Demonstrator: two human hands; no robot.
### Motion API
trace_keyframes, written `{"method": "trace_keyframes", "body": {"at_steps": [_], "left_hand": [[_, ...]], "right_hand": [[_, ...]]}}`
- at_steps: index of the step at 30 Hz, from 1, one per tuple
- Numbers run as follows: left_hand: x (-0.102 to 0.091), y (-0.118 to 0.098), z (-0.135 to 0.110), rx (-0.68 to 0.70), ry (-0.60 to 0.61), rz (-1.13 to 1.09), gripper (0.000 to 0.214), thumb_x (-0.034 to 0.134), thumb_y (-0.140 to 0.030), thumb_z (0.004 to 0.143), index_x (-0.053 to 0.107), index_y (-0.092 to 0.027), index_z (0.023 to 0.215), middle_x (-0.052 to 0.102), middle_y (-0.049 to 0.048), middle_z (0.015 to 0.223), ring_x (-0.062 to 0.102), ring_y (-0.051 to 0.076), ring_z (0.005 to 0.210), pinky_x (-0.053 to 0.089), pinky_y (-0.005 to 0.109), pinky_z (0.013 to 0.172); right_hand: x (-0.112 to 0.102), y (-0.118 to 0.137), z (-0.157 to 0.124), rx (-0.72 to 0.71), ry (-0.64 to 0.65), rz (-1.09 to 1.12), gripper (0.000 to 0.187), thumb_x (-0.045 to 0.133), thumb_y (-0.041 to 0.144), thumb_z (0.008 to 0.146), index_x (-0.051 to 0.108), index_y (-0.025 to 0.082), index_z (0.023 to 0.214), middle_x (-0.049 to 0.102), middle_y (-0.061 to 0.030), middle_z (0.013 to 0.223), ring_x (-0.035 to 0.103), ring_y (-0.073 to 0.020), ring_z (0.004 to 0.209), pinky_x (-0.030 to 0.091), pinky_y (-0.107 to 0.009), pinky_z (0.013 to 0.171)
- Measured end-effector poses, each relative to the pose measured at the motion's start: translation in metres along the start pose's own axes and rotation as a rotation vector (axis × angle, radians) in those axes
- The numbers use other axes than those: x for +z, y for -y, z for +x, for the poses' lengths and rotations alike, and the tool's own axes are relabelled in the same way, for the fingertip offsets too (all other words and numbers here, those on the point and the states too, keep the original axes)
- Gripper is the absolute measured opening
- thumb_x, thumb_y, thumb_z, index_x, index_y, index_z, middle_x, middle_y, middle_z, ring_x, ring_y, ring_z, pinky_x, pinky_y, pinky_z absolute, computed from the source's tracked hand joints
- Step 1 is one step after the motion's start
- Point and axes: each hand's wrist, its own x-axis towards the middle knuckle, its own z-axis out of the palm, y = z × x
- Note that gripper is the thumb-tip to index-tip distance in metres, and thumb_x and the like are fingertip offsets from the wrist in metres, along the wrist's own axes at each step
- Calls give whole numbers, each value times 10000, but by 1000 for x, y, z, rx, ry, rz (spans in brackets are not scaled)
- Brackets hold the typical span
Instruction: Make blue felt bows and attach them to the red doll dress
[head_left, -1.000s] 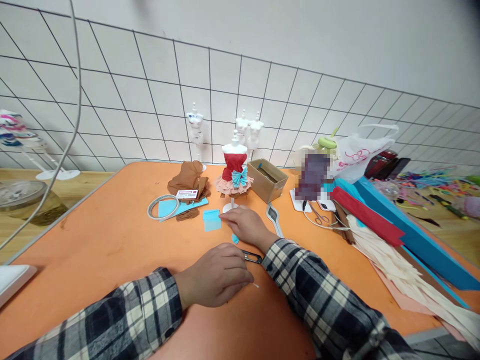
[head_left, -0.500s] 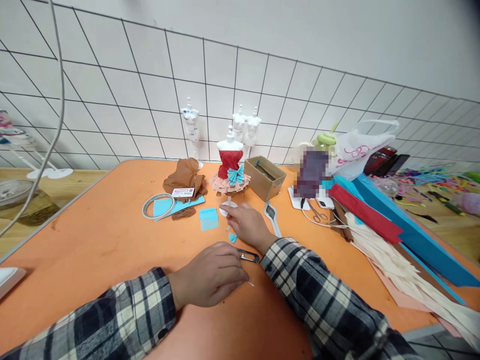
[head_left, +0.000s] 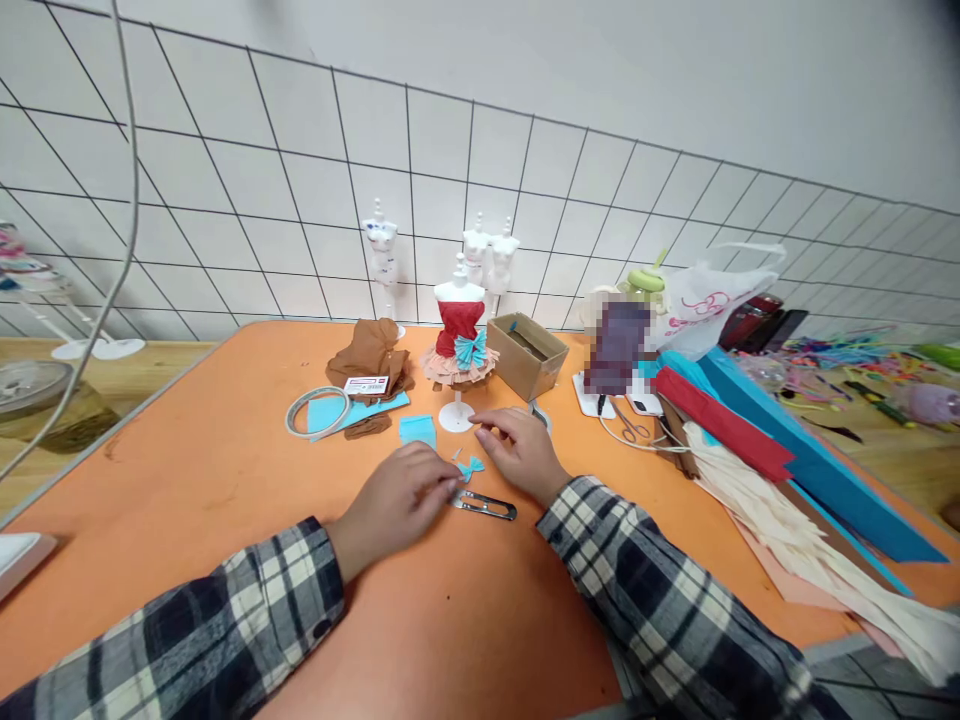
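My left hand (head_left: 397,500) lies on the orange table (head_left: 225,480) with its fingers drawn together. Its fingertips are at the end of the metal thread snips (head_left: 486,504), just below a small blue paper bow (head_left: 471,466). What they pinch is too small to make out. My right hand (head_left: 521,452) rests right of the bow, thumb and forefinger pinched near the white base (head_left: 455,420) of a mini mannequin (head_left: 459,335). The mannequin wears a red and pink paper dress with a blue bow. A blue paper square (head_left: 417,430) lies left of the base.
Brown crepe paper (head_left: 371,355), a tape ring (head_left: 319,412) and a cardboard box (head_left: 527,358) sit behind my hands. Three bare white mannequins (head_left: 487,255) stand by the wire grid. At the right lie scissors (head_left: 630,425), a phone (head_left: 619,350), a plastic bag (head_left: 712,295) and red, blue and cream crepe rolls (head_left: 810,480).
My left hand slid forward and right, up to the snips and bow. My right hand drew back to the right off the mannequin base, uncovering the blue bow.
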Motion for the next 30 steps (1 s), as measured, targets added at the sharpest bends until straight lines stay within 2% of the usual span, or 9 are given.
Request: {"method": "trace_keyframes", "body": {"at_steps": [4, 7, 11, 19, 22, 25, 27, 29, 30], "left_hand": [[0, 12, 2, -168, -65, 18, 184, 518, -244, 921, 694, -189, 919, 718, 48, 858, 597, 204, 840, 456, 333, 759], [4, 8, 2, -174, -20, 15, 184, 516, -231, 917, 698, -210, 912, 725, 31, 855, 593, 205, 840, 445, 331, 757], [6, 1, 1, -192, 7, 9, 185, 526, -213, 902, 709, -227, 925, 726, 22, 843, 586, 208, 831, 434, 329, 744], [3, 1, 3, -179, 23, 4, 210, 509, -239, 903, 702, -204, 826, 707, 33, 791, 576, 212, 804, 420, 341, 739], [4, -1, 3, -188, 20, -72, 219, 515, -243, 887, 706, -200, 789, 703, 38, 774, 582, 214, 793, 429, 344, 738], [6, 0, 3, -301, -25, -303, 218, 545, -291, 872, 713, -189, 779, 710, 51, 789, 618, 225, 808, 467, 350, 754], [6, 4, 2, -423, -94, -494, 225, 581, -352, 864, 716, -183, 806, 722, 58, 810, 646, 232, 813, 496, 359, 775], [6, 8, 2, -493, -204, -641, 244, 605, -402, 864, 730, -197, 904, 741, 70, 933, 663, 252, 922, 504, 380, 863], [5, 10, 1, -487, -244, -685, 266, 606, -415, 870, 728, -219, 1002, 728, 75, 1069, 642, 266, 1043, 484, 397, 938]], "right_hand": [[-7, 17, -14, -98, 66, 71, 266, 547, 374, 923, 684, 192, 1061, 715, -59, 1009, 609, -204, 947, 447, -352, 860], [-2, 26, -19, -56, 75, 39, 265, 654, 374, 857, 684, 192, 1048, 715, -61, 1003, 597, -213, 954, 452, -348, 861], [5, 28, -19, -31, 105, -30, 85, 631, 255, 882, 694, 198, 886, 716, -35, 878, 588, -187, 883, 440, -315, 812], [6, 29, -20, -100, 226, -170, 93, 596, 267, 912, 622, 180, 894, 676, -45, 927, 547, -193, 912, 406, -319, 794], [6, 33, -21, -162, 234, -246, 94, 553, 245, 927, 602, 169, 898, 656, -61, 919, 530, -208, 903, 391, -342, 772], [5, 38, -22, -226, 167, -238, 155, 482, 245, 955, 602, 161, 903, 649, -81, 921, 527, -216, 886, 397, -364, 776], [5, 40, -22, -223, 59, -132, 180, 451, 245, 967, 615, 178, 933, 644, -82, 962, 539, -212, 918, 417, -372, 823], [5, 41, -23, -139, -73, 40, 202, 485, 274, 955, 600, 209, 1108, 608, -93, 1124, 546, -208, 995, 443, -372, 865], [6, 40, -23, -67, -119, 144, 310, 515, 293, 941, 537, 238, 1246, 561, -99, 1233, 545, -205, 1030, 460, -368, 864]]}}
